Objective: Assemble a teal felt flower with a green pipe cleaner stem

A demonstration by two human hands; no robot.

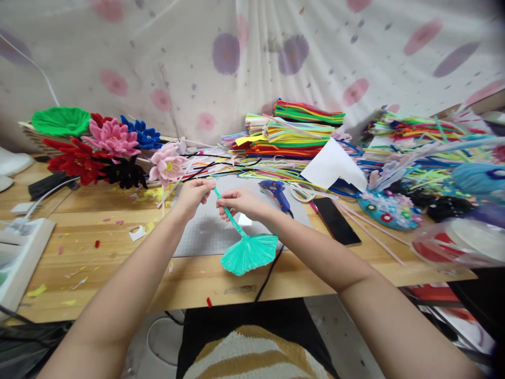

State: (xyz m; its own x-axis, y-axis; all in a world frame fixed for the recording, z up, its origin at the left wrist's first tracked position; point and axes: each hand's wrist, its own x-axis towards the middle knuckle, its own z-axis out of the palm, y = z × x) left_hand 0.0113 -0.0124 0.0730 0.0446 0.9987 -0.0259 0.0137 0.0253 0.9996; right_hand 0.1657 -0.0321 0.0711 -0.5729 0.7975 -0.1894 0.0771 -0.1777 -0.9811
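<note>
A teal pipe-cleaner leaf (250, 253), fan-shaped with a wrapped stem, hangs head-down over the front part of the grey cutting mat (193, 231). My left hand (195, 197) pinches the far end of its stem. Lower on the same stem, my right hand (240, 204) has thumb and fingers closed around it. The stem slants between both hands, and the leaf head points toward me. Just beyond my right hand lies a blue glue gun (276, 193), with white-handled scissors (303, 192) beside it.
Pipe-cleaner flowers (112, 138) crowd the back left. Bundled pipe cleaners (292, 131) are stacked behind the mat. A black phone (337, 221), white paper (333, 164) and a decorated blue piece (389, 208) lie right. Scraps dot the wooden table (118, 263); a cord crosses its front edge.
</note>
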